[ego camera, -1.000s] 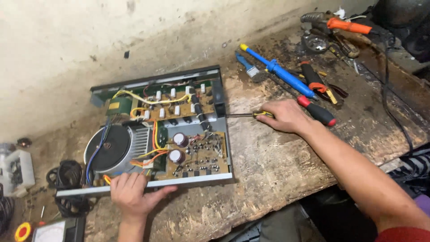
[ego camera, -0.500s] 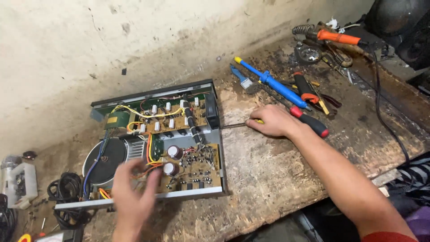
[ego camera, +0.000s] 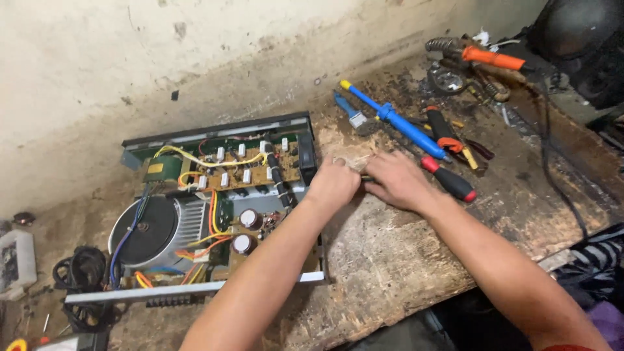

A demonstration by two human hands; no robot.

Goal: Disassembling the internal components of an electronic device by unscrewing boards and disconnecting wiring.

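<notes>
An open amplifier chassis (ego camera: 214, 133) lies on the worn wooden bench, showing a round transformer (ego camera: 146, 231), circuit boards and two capacitors (ego camera: 247, 229). My left hand (ego camera: 335, 183) is curled at the chassis's right edge, fingers closed over the shaft of a thin screwdriver (ego camera: 367, 177). My right hand (ego camera: 398, 182) sits just to the right, closed around that screwdriver's handle, which is mostly hidden. The two hands nearly touch.
A red-and-black screwdriver (ego camera: 452, 182), a blue desoldering pump (ego camera: 403, 127) and pliers (ego camera: 448, 133) lie right of my hands. An orange-handled soldering iron (ego camera: 494, 58) rests at the back right. A black cable (ego camera: 552, 169) crosses the bench. Coiled cord (ego camera: 78, 270) lies at the left.
My left hand left the chassis's front edge and came across to the screwdriver shaft beside my right hand. The view shifted slightly.
</notes>
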